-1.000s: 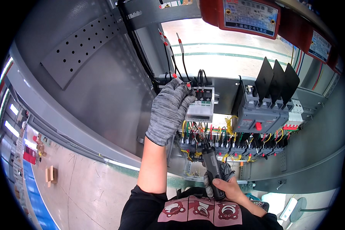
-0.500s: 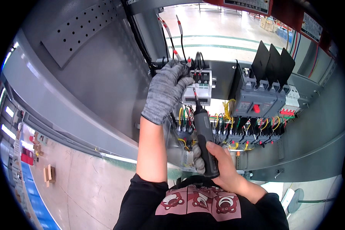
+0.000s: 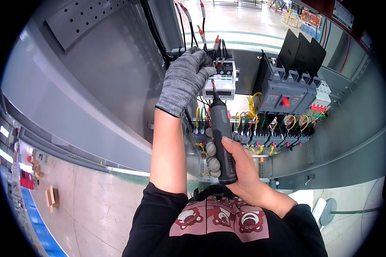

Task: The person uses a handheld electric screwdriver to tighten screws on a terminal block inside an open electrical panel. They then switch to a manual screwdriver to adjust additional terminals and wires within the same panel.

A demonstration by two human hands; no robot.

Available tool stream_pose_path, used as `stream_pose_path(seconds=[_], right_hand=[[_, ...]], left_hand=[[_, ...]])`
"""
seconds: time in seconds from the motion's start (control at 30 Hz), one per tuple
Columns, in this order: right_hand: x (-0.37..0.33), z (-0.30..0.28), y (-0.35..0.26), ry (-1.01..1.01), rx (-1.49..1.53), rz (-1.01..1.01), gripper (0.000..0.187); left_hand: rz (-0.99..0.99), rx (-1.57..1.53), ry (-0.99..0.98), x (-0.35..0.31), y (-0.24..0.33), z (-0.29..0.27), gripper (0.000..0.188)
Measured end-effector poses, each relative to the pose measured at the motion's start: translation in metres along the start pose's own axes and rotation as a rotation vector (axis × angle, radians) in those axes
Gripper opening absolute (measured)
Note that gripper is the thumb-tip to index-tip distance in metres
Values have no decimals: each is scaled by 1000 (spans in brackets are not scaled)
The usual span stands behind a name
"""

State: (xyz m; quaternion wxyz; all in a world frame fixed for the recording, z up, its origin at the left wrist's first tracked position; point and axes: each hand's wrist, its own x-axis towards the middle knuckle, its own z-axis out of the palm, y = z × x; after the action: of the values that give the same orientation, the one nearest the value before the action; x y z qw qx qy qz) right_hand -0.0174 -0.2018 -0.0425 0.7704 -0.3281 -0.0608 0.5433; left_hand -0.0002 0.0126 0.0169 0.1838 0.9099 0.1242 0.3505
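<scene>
Toward the module (image 3: 224, 78), nearer the curled left hand (image 3: 185, 79) (hold hidden), a screwdriver (image 3: 221, 124) is pointed, gripped by the right hand (image 3: 242, 162).

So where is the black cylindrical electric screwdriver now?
In the head view, the screwdriver is just right of centre, gripped in the right hand, its bit overlapping the left part of the light-grey boxy module.
</scene>
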Motion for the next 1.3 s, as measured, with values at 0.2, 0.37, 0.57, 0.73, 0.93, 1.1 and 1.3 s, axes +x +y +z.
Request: stream_pose_path(seconds=[0.2,0.37,0.57,0.73,0.93,1.1,1.3], right_hand=[[-1,8,6,-18,29,-40,32],[1,13,5,-20,15,-8,32],[5,9,8,-56,39,-7,33],[0,14,4,-70,188,-12,39],[3,6,9,-137,151,1,41],[4,13,7,-90,112,-10,33],[4,16,2,-82,159,19,29]], left_hand=[[7,4,10,0,-4,2,29],[2,24,2,0,-2,1,30],[-10,11,21,-1,-7,6,31],[-23,34,16,-2,-2,3,31],[-43,27,21,-3,4,2,30],[-25,19,17,-3,3,3,30],[-7,23,40,-3,0,4,29]])
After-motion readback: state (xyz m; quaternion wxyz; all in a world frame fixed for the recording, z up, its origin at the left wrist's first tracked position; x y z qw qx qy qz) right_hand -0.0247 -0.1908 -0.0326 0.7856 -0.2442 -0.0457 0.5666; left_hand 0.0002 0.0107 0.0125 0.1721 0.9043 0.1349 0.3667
